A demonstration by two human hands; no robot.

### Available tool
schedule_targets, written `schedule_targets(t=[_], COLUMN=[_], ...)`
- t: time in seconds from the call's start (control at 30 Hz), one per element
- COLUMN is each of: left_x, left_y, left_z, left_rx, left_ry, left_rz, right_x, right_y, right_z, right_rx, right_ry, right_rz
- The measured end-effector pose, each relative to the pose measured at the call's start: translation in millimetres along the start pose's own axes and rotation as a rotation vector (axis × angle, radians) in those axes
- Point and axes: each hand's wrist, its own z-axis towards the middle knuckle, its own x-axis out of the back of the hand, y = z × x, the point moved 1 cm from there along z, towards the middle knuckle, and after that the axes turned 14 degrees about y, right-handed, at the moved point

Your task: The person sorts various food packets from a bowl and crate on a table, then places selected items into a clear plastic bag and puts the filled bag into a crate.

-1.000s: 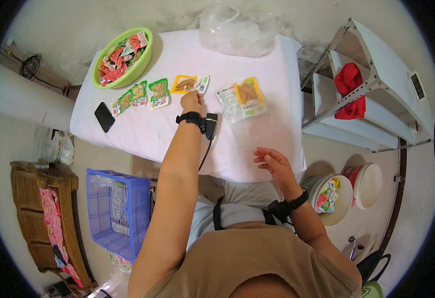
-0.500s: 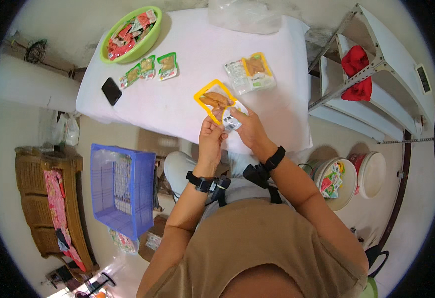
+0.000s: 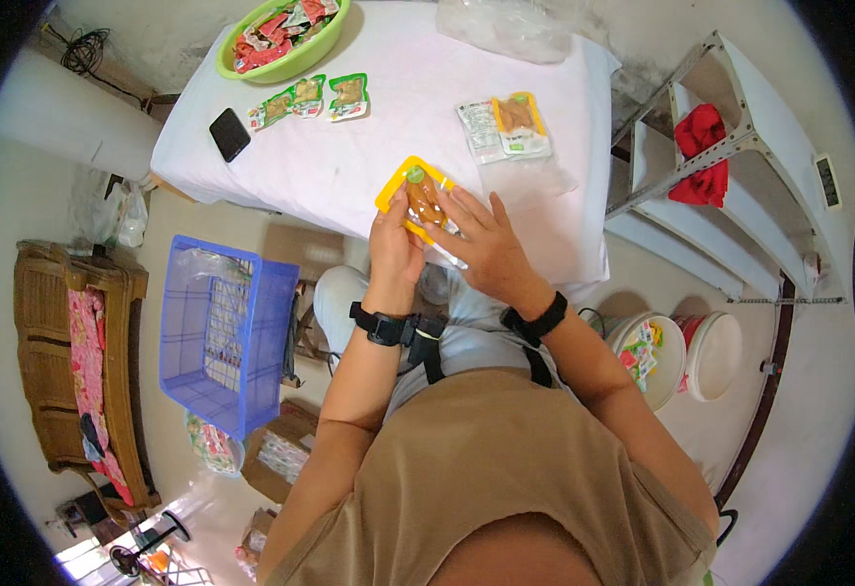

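Note:
A yellow-edged snack packet with brown food behind a clear window is held over the table's near edge. My left hand grips its left side, thumb on the front. My right hand lies across the packet's right side with its fingers stretched out and spread, touching its face. Further back on the white-covered table lie a similar yellow-edged packet and a clear-and-white packet beside it. Several small green-edged packets lie at the left.
A green basin of red packets stands at the back left, near a black phone. A clear plastic bag lies at the back. Shelves and white buckets stand right; a blue crate stands left.
The packet has turned to show its windowed front more fully, with a green round mark visible. My right hand has opened from a pinch and spread over it. The view has shifted.

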Motion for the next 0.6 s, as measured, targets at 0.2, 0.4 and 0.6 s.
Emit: schedule_targets(t=[0.2,0.4,0.6], left_x=[-9,-10,-14], left_y=[5,-14,-17], left_z=[-16,-9,-10], left_rx=[0.009,0.004,0.055], left_ry=[-0.069,-0.119,-0.081], left_rz=[0.036,0.023,0.018], right_x=[12,-9,7], right_y=[8,7,11], right_z=[-26,-49,-44], right_rx=[-1.051,-1.538,-1.593], right_ry=[0.291,0.166,0.273], right_rz=[0.757,1.456,1.564])
